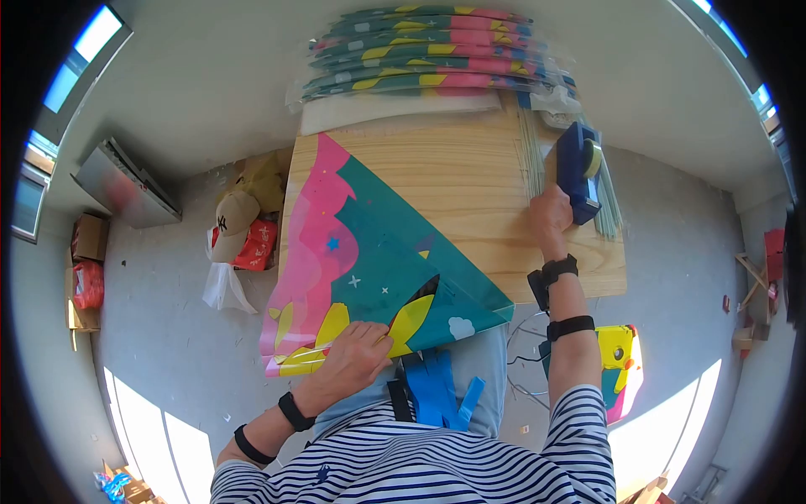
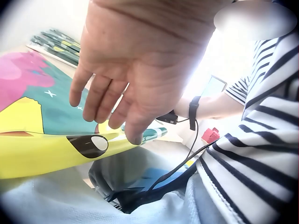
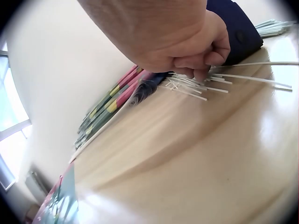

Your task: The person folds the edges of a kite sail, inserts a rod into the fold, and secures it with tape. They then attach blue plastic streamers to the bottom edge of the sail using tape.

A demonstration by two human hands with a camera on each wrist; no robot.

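Observation:
A triangular printed sheet (image 1: 395, 227) in green, pink and yellow, shaped like a kite, lies over the table's front left and the person's lap. The left hand (image 1: 357, 351) holds its near edge along the yellow print; in the left wrist view the thumb and fingertips meet at the folded rim of the sheet (image 2: 32, 154). At the table's right side, the right hand (image 1: 551, 217) has curled fingers at the thin pale rods (image 1: 529, 155), pinching among their ends in the right wrist view (image 3: 205, 51). A dark blue tape dispenser (image 1: 573, 172) stands right beside that hand.
Several packed printed bundles (image 1: 420, 59) are stacked at the table's back, above a white sheet (image 1: 403, 111). More green rods (image 1: 609, 206) lie beyond the dispenser. A stool with a yellow printed item (image 1: 617, 357) stands at the right; a cap (image 1: 238, 214) and bags are left of the table.

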